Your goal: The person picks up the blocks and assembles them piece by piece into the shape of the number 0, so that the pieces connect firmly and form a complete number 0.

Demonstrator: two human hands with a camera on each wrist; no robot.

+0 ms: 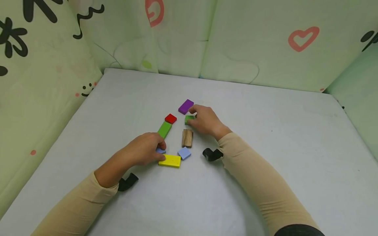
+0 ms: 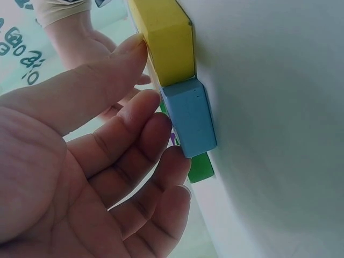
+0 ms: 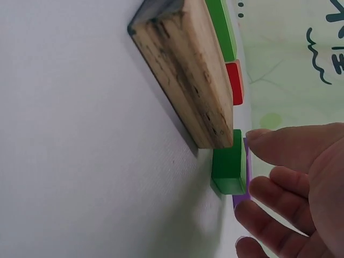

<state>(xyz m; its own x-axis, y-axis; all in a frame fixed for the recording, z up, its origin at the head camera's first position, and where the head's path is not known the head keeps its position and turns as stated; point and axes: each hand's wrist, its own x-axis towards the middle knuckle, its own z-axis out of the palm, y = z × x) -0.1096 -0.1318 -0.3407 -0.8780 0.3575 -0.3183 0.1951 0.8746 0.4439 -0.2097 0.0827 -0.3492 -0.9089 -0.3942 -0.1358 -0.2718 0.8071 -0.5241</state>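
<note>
In the head view my left hand rests over the lower left of a block layout. Its thumb touches the yellow block, and its fingertips are at the side of a blue block. My right hand reaches in from the right, thumb and fingers apart around the top of a small green block. The purple block lies just beyond its fingertips. Nearer me sits a brown wood-grain block, with a second blue block tilted at the yellow block's right end.
A long green block and a red block slant up the left side of the layout. All lie on a white-covered table. Black wrist-worn pieces hang beside both wrists. Printed cloth walls stand behind and at the sides.
</note>
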